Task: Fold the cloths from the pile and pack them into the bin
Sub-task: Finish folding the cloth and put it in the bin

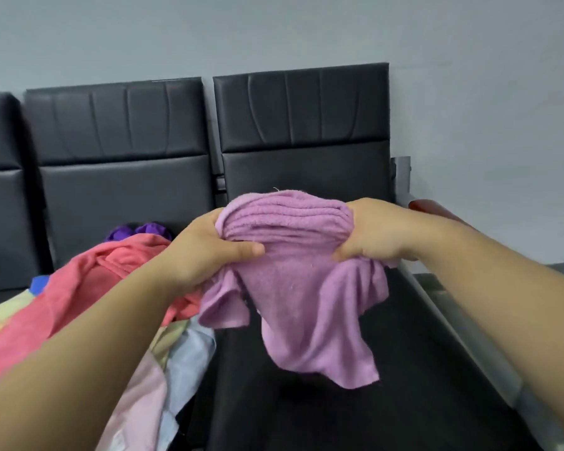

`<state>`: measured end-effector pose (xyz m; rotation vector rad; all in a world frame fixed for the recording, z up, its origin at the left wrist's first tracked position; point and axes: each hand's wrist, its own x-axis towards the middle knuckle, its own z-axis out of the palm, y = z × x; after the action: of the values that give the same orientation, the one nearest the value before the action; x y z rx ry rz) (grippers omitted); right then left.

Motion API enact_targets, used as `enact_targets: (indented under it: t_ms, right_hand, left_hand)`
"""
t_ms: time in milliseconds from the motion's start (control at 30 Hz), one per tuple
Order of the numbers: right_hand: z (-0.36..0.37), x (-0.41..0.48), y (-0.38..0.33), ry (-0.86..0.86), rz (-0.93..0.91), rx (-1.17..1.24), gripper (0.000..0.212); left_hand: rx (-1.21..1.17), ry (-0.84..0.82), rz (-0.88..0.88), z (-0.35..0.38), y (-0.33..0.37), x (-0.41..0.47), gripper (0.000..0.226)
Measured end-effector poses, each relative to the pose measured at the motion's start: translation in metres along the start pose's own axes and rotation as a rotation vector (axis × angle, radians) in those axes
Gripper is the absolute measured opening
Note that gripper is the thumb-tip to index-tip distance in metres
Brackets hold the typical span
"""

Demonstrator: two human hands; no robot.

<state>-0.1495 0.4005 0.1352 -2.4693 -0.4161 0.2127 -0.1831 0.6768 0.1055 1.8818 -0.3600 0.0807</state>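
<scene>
Grey wall (469, 92) at the back, black padded bench in front of it, and we're mid-fold. Both hands are up over the seat (404, 369), each clamped on the lilac cloth (306, 297). The left hand (209, 252) grips its left end with the thumb laid across the front. The right hand (372, 236) holds the right end, fingers curled round the bunched layers.

Between the two hands the cloth is gathered into a thick, ridged wad. Below them the rest hangs loose and crumpled, its lowest corner dangling close over the seat; whether it touches, I cannot tell.

Left of the left hand, and running under that forearm, lies the pile (88, 288) — coral on top, purple behind, pale yellow, blue and pink underneath, all unfolded. Just behind the right hand a red rounded edge (427, 208) peeks out. It could be the bin, but too little shows to say.

My read: the fold on this one cloth has barely begun, because it is bunched, not squared. The next move calls for finding two corners and drawing the hands apart until the top edge pulls taut and the cloth hangs flat. Then it goes down on the bare seat beneath the hands for the first fold. Packing comes after that — and the pile says there's plenty left.
</scene>
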Motion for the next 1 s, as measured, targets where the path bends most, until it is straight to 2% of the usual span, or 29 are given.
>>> enact_targets:
  t_ms: [100, 167, 267, 467, 533, 633, 733, 800, 867, 933, 1000]
  right_hand:
    - [-0.014, -0.008, -0.01, -0.123, -0.05, 0.066, 0.031]
    - [-0.019, -0.011, -0.014, -0.201, -0.046, 0.075, 0.031]
    - [-0.02, -0.003, -0.018, -0.177, -0.029, -0.152, 0.033]
    - [-0.012, 0.034, -0.015, 0.161, -0.145, -0.438, 0.017]
    - [-0.007, 0.045, -0.007, 0.28, -0.175, -0.481, 0.012]
    - [0.0, 0.055, 0.002, 0.439, -0.244, -0.556, 0.018]
    - [0.007, 0.05, 0.007, 0.51, -0.253, -0.592, 0.018]
    - [0.017, 0.042, 0.015, 0.409, -0.19, -0.612, 0.028]
    - [0.031, 0.033, 0.031, 0.202, -0.107, -0.554, 0.034]
    - [0.052, 0.024, 0.049, 0.006, -0.061, -0.333, 0.024]
    - [0.072, 0.018, 0.066, -0.064, -0.076, -0.26, 0.019]
  left_hand:
    - [0.67, -0.059, -0.007, -0.012, 0.016, 0.004, 0.043]
    - [0.879, -0.027, 0.005, -0.016, 0.025, 0.009, 0.031]
    - [0.947, 0.043, 0.033, -0.02, 0.034, 0.015, 0.017]
    - [1.103, 0.15, -0.061, -0.033, 0.031, 0.033, 0.005]
    - [1.141, 0.188, -0.067, -0.037, 0.025, 0.039, 0.007]
    - [1.195, 0.247, -0.029, -0.041, 0.014, 0.045, 0.011]
    - [1.176, 0.225, 0.013, -0.041, 0.004, 0.043, 0.017]
    - [1.132, 0.143, 0.022, -0.039, -0.008, 0.035, 0.02]
    - [1.078, 0.039, 0.028, -0.031, -0.023, 0.022, 0.024]
    - [1.005, -0.097, -0.021, -0.019, -0.044, 0.01, 0.027]
    - [0.934, -0.246, -0.119, -0.006, -0.065, 0.001, 0.032]
